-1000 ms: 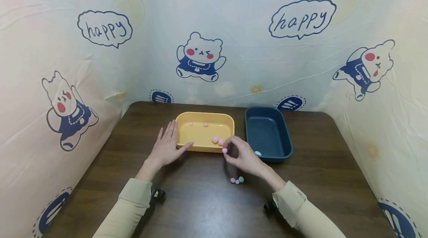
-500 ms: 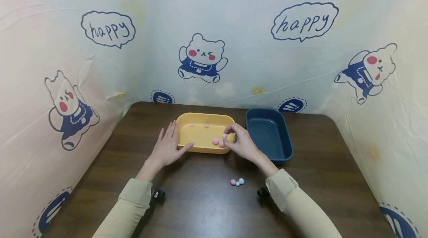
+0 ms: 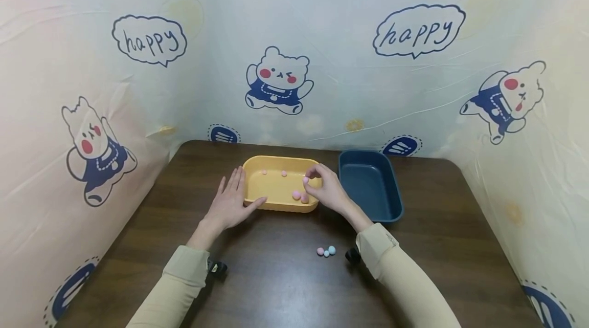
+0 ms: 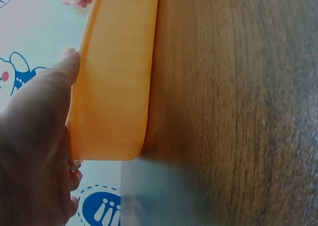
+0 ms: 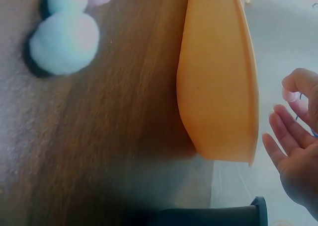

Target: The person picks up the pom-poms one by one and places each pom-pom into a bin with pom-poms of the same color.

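Note:
My right hand (image 3: 329,189) pinches a small pink pom-pom (image 3: 306,180) between thumb and fingertips, over the right side of the yellow tray (image 3: 257,201). Two smaller pink pom-poms lie toward the back of that tray, and two bigger pink pom-poms (image 3: 296,195) sit at its front right. Against the tray's left end rests my left hand (image 3: 227,205), fingers straight and thumb spread along the front rim. In the left wrist view, the left thumb (image 4: 69,67) touches the rim of the tray.
To the right of the yellow tray stands a dark blue tray (image 3: 394,200). Nearer on the wooden table (image 3: 276,287) are a pink pom-pom (image 3: 320,251), a small light blue one (image 3: 326,254) and a larger light blue pom-pom (image 3: 332,250). A printed cloth hangs behind.
My right hand has carried the pink pom-pom from in front of the yellow tray's rim, up and away from me, to above its inside. The left hand stays put.

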A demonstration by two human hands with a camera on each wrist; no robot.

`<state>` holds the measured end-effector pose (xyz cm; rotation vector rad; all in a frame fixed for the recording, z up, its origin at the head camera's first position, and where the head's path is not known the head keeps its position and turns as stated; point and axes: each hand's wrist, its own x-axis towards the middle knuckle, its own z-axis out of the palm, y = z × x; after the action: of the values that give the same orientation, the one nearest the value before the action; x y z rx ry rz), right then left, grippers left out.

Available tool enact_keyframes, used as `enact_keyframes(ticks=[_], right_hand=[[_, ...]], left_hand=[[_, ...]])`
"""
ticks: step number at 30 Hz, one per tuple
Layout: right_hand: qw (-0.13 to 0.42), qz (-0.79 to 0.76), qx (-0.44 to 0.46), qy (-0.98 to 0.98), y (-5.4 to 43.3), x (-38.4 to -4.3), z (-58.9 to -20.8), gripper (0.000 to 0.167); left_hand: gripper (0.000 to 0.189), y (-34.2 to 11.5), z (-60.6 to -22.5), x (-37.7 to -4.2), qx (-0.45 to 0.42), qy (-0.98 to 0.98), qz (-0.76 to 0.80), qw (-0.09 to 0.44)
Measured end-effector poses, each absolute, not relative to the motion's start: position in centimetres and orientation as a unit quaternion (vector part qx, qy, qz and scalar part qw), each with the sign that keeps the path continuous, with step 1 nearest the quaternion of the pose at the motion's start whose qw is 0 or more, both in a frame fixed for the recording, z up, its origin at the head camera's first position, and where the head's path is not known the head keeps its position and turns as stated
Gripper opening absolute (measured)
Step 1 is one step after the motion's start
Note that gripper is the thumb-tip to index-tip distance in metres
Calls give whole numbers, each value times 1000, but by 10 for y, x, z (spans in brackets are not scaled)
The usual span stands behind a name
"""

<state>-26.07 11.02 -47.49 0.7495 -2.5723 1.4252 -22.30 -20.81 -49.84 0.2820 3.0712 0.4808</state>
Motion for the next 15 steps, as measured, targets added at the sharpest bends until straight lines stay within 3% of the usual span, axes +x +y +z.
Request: enact_keyframes(ticks=[15], right_hand=[[51,454,222,-861,103,-275,-480,18]], left_hand=[[121,-209,-499,-222,93,984,155,9]])
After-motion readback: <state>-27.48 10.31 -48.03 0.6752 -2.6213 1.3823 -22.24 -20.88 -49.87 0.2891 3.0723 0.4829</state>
